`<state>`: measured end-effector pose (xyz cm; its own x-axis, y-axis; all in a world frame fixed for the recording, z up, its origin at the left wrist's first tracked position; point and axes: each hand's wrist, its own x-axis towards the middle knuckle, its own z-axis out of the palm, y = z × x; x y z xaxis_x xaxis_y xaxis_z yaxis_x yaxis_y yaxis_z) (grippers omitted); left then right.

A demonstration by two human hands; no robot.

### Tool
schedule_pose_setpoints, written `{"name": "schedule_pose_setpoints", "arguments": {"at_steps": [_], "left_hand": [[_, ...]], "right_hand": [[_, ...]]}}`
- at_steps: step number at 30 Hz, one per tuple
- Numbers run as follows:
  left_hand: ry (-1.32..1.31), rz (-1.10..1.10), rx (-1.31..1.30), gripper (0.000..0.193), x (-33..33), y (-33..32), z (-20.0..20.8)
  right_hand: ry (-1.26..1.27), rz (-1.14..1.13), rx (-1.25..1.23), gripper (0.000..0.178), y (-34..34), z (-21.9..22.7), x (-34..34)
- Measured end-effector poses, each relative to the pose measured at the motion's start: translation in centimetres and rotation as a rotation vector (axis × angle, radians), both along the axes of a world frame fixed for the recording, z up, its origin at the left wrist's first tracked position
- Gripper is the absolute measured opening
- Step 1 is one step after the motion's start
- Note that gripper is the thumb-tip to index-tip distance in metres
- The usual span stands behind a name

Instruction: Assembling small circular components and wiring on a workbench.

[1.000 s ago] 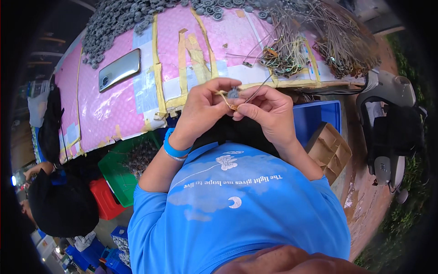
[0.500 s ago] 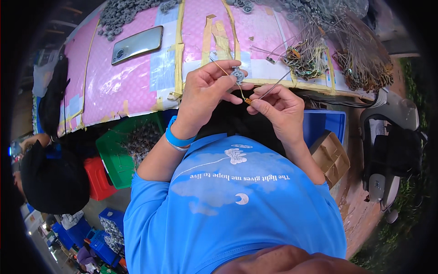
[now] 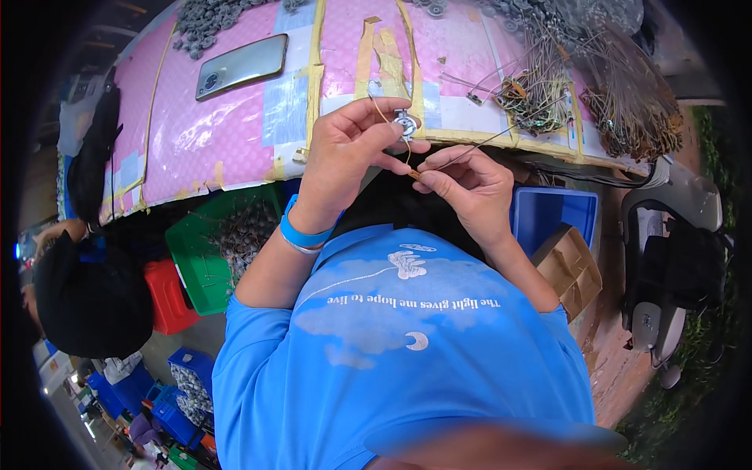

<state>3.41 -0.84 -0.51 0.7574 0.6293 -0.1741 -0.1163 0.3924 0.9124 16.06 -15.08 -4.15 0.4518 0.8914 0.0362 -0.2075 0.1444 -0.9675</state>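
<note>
Just past the table's near edge, my left hand (image 3: 351, 153) pinches a small round grey plastic part (image 3: 405, 125) between thumb and fingers. A thin yellowish wire (image 3: 378, 107) crosses that part and runs down toward my right hand. The fingertips of my right hand (image 3: 471, 188) close on a small orange-brown circuit board (image 3: 416, 174), from which a grey lead (image 3: 486, 139) stretches up to the right. My two hands are close together, with the left fingertips almost at the board. How the wire sits in the grey part is too small to tell.
A phone (image 3: 241, 67) lies on the pink-covered table (image 3: 196, 141). Grey parts (image 3: 210, 27) are heaped behind it. Wired boards (image 3: 536, 98) lie in bundles at right. Below stand a green bin (image 3: 200, 262), a blue bin (image 3: 556, 215) and a cardboard box (image 3: 570, 270). Another person (image 3: 94, 294) is at left.
The view has shifted slightly. The grey part has turned in my left fingers, showing more of its face. My right hand has brought the board slightly left, closer to the left fingertips.
</note>
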Motion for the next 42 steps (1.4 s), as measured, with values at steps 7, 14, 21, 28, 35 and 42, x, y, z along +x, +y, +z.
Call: {"name": "schedule_pose_setpoints", "arguments": {"at_steps": [7, 14, 21, 28, 35, 42], "left_hand": [[0.044, -0.016, 0.004, 0.035, 0.0, -0.5, -0.1], [0.048, -0.044, 0.019, 0.033, -0.6, -0.5, -0.7], [0.028, 0.001, 0.002, 0.029, -0.7, -0.7, -0.6], [0.061, -0.093, -0.001, 0.023, -0.8, -0.6, -0.7], [0.055, -0.211, 0.069, 0.024, -0.6, -1.7, -0.2], [-0.004, -0.151, 0.024, 0.021, -0.7, -0.9, -0.5]], "right_hand": [[0.016, 0.021, -0.018, 0.013, -0.4, -0.9, -1.0], [-0.38, 0.056, 0.039, 0.012, -0.2, -1.2, -0.4], [-0.005, 0.02, 0.002, 0.013, -0.4, -0.9, -1.4], [-0.785, -0.191, -0.054, 0.011, 0.9, -1.2, 1.7], [0.032, 0.228, 0.147, 0.017, 3.6, 0.6, 1.9], [0.072, 0.124, 0.225, 0.011, 4.3, 0.0, 3.1]]}}
